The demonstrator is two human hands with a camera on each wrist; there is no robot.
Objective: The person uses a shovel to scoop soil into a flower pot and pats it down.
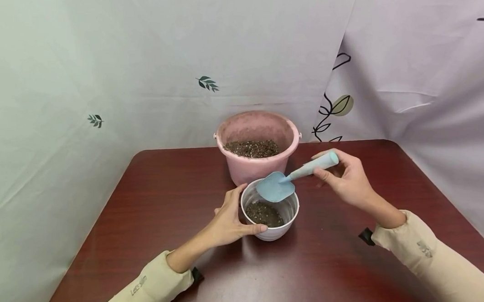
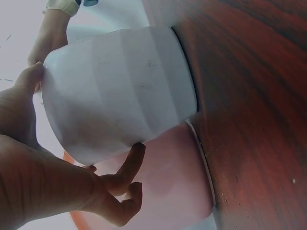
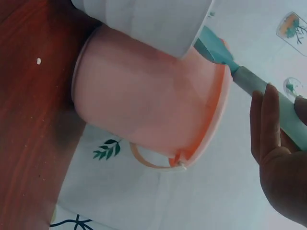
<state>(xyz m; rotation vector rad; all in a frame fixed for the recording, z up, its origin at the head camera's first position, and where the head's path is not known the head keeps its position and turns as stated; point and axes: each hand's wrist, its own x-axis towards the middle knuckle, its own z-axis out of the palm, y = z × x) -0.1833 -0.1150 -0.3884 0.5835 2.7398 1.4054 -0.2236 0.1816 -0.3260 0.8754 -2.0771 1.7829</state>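
A white ribbed pot (image 1: 271, 234) stands on the table with dark soil (image 1: 263, 213) in its bottom. My left hand (image 1: 227, 221) holds the pot from the left, thumb over the near rim and fingers along the far side. In the left wrist view the fingers (image 2: 130, 165) lie against the wall of the pot (image 2: 120, 91). My right hand (image 1: 347, 177) grips the handle of a light blue trowel (image 1: 274, 188). The trowel's blade tilts down over the pot's far rim, its back facing up. In the right wrist view the blade (image 3: 211, 45) is partly hidden behind the pot.
Right behind the pot stands a pink bucket (image 1: 251, 169) partly filled with soil (image 1: 254, 148), with a handle (image 3: 146, 160) hanging on its side. The dark red table (image 1: 173, 202) meets a white printed cloth (image 1: 155, 73) at its back and sides.
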